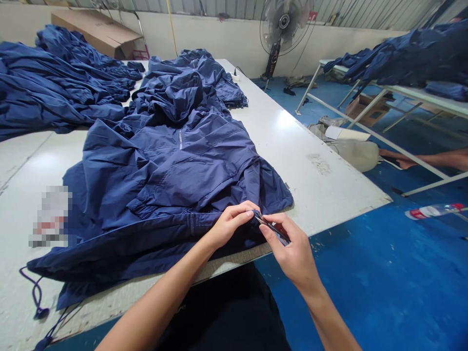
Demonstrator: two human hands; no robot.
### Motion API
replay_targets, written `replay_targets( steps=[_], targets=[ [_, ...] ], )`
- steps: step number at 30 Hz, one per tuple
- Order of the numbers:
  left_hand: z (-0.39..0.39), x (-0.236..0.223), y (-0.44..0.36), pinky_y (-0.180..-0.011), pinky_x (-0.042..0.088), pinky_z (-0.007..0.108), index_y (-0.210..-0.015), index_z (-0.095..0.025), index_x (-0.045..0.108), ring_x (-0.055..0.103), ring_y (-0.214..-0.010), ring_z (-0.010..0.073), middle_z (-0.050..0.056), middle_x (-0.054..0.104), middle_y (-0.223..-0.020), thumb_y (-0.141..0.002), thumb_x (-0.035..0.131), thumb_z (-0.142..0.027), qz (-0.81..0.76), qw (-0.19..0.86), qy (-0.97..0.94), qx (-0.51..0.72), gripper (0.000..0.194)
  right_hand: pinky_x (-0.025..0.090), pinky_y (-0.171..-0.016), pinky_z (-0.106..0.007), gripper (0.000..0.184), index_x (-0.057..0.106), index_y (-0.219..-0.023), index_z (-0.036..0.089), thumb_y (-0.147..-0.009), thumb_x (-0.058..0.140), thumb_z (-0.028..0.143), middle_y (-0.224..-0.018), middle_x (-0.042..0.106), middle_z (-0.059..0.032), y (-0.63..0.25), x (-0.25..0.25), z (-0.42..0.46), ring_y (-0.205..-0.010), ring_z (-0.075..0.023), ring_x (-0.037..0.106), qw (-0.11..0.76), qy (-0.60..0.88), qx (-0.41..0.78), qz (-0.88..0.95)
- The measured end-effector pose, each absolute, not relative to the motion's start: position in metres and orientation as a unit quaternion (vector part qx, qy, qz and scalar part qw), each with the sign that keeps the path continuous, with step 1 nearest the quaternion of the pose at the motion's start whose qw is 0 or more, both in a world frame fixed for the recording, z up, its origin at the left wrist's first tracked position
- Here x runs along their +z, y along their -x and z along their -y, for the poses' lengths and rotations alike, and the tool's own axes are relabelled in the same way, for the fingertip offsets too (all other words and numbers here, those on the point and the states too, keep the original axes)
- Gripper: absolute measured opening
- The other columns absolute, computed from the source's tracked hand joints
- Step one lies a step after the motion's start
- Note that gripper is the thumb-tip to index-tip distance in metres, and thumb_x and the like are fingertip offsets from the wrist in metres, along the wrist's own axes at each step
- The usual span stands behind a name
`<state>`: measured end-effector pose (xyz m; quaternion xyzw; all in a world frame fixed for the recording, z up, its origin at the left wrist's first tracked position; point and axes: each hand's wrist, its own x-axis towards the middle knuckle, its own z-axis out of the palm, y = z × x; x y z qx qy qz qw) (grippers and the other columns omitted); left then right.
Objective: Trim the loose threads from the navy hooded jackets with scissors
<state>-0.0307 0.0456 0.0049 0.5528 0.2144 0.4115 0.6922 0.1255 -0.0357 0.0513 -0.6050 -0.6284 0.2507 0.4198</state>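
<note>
- the left hand (230, 225) is closing in a pinch, thumb and fingers gripping one end of a narrow dark strip (271, 227) with a glossy edge; i cannot tell what the strip is
- the right hand (292, 248) is gripping the strip's other end the same way, just beside the left hand
- one crumpled navy nylon jacket (183, 165) is lying in soft folds on a white table (321, 180), its gathered hem right under both hands
- two thin cords (35, 292) are dangling from the hem
- a heap of navy garments (54, 83) is sitting further along the table
- more navy fabric (402, 58) is draping over a second, metal-legged table (413, 95)
- one stand fan (285, 24), one cardboard box (95, 34) and one plastic bottle (433, 210) are standing around the blue floor (365, 287)
- a co-worker's bare limb (431, 160) is reaching in under the second table
</note>
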Motion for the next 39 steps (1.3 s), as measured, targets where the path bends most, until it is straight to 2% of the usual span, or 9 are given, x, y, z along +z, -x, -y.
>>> replay_targets(
  steps=[15,24,39],
  targets=[
    [-0.0466,0.0029,0.0307,-0.089,0.039,0.031,-0.084,-0.015,0.071,0.054,-0.093,0.0201,0.007,0.062,-0.096,-0.094,0.057,-0.034,-0.179,0.693,-0.561,0.416,0.026,0.052,-0.081,-0.029,0.011,0.064,-0.099,0.024,-0.094,0.061,0.034,-0.097,0.069,-0.0027,-0.1284,0.0532,0.0362,-0.091,-0.0190,0.067,0.408,0.600,0.272,0.632],
    [-0.0470,0.0025,0.0316,-0.090,0.038,0.032,-0.084,-0.015,0.072,0.054,-0.094,0.0205,0.007,0.062,-0.096,-0.094,0.056,-0.034,-0.171,0.694,-0.564,0.414,0.026,0.051,-0.074,-0.026,0.014,0.066,-0.094,0.023,-0.091,0.063,0.036,-0.090,0.071,-0.0017,-0.1303,0.0566,0.0342,-0.081,-0.0176,0.068,0.400,0.610,0.318,0.605],
    [-0.0474,0.0035,0.0313,-0.091,0.038,0.032,-0.080,-0.015,0.070,0.055,-0.094,0.0211,0.008,0.062,-0.096,-0.093,0.056,-0.034,-0.175,0.694,-0.565,0.411,0.027,0.051,-0.074,-0.026,0.012,0.066,-0.093,0.023,-0.091,0.063,0.034,-0.089,0.070,-0.0012,-0.1293,0.0571,0.0350,-0.081,-0.0171,0.066,0.397,0.618,0.299,0.610]
  ],
)
